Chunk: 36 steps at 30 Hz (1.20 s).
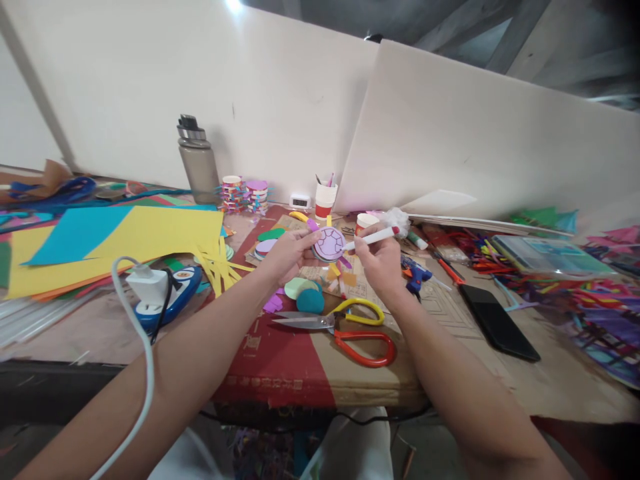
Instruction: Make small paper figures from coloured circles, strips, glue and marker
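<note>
Above the bench [300, 373], the left hand [290, 253] pinches a purple paper disc [329, 243] at its left edge, its face turned toward the camera. The right hand [383, 263] is closed around a white marker [373, 238], long axis running left to right, red end right, tip at the disc. The drawn lines are hard to make out; scissors [340, 327] lie nearer.
</note>
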### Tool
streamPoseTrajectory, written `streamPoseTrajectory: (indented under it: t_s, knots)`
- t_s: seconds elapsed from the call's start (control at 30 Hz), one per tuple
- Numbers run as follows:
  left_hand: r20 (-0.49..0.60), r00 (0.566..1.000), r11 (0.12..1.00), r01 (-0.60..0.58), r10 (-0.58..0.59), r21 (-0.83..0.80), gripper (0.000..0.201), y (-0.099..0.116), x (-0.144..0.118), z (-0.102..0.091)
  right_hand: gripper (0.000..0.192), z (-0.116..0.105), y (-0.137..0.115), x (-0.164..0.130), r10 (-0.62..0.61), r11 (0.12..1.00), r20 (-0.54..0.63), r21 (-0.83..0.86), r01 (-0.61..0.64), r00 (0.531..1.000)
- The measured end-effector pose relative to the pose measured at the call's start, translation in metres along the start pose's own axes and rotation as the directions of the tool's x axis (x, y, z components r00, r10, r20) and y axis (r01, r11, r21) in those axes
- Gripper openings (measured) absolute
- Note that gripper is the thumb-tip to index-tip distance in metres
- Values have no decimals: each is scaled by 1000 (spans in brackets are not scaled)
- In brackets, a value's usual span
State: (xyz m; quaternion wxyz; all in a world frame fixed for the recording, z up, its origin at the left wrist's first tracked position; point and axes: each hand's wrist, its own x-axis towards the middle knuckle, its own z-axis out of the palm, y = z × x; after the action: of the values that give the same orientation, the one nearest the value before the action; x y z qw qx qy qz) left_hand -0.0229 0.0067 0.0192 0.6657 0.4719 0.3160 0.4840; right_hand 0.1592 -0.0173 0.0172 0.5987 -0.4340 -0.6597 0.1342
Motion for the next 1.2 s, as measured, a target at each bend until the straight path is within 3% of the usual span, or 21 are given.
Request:
streamPoseTrajectory:
  t_s: [0.1,0.4,0.73,1.2]
  knots:
    - [2,1000,1000,-2,2,6,22,0,0,0,10,0,6,0,17,999,-39,37,-15,999]
    - [23,1000,1000,-9,9,22,27,0,-2,1,10,0,3,-1,-61,997,-61,-60,58,996]
    - [9,1000,1000,-3,3,1,19,-1,-1,1,8,0,1,0,-103,981,-69,-173,90,992]
    - [2,1000,1000,2,-2,-22,18,1,-3,5,7,5,0,-4,-94,995,2,-20,94,996]
